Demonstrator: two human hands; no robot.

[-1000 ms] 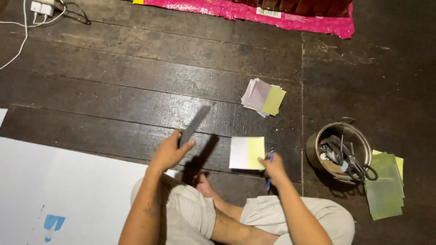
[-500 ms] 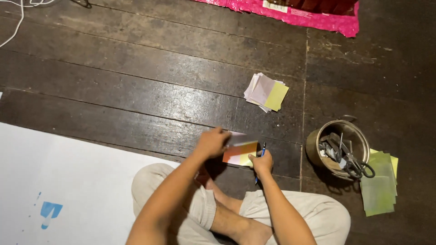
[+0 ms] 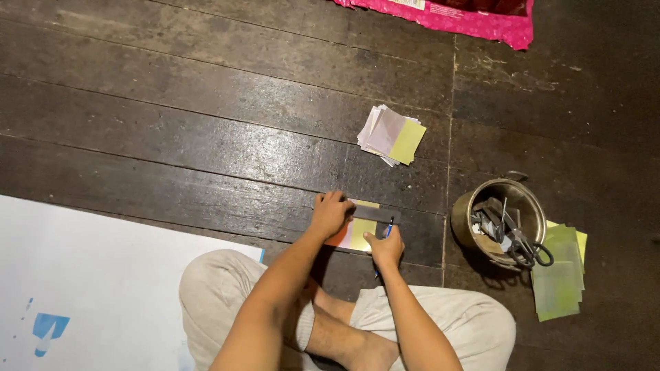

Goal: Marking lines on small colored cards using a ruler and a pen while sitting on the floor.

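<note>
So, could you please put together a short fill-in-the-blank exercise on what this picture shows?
1. The left hand presses a dark ruler flat onto a sheet of coloured ____.
2. The right hand holds a ____ pen against the ruler.
3. The scissors lie in a round metal ____.
4. The person sits cross-legged on a dark wooden ____.

Missing words: paper; blue; pot; floor

Left hand (image 3: 331,214) on ruler (image 3: 377,214), right hand (image 3: 386,247) with pen (image 3: 388,231).
</note>
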